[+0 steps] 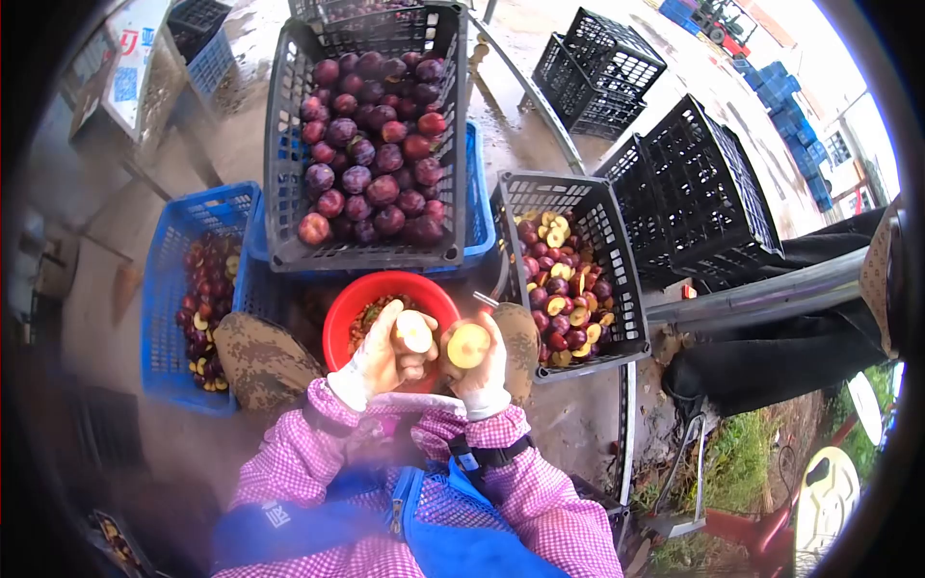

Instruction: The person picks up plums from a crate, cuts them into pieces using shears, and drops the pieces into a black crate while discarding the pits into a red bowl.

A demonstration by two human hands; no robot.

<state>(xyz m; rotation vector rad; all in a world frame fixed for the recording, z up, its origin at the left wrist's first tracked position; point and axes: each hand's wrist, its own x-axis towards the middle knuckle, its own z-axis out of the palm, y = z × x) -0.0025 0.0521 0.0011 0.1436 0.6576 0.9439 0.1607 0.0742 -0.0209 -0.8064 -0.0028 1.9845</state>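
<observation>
Plum halves are in both hands: the left hand (pixel 379 356) pinches one piece (pixel 414 332), and the right hand (pixel 489 374) grasps another piece (pixel 468 347), its pale cut face turned up. Both look round, so I see no long axis. They are side by side, at the near side of the red bucket (pixel 336 326). Crate with cut plums (pixel 628 279) stands to the right, nearer to the right hand; crate with whole plums (pixel 366 256) stands ahead, beyond the bucket.

red forklift (pixel 717 33) is sitting way in the back, blue crate stacks (pixel 792 125) are standing near it, and some green weeds (pixel 737 458) are growing lower right
</observation>
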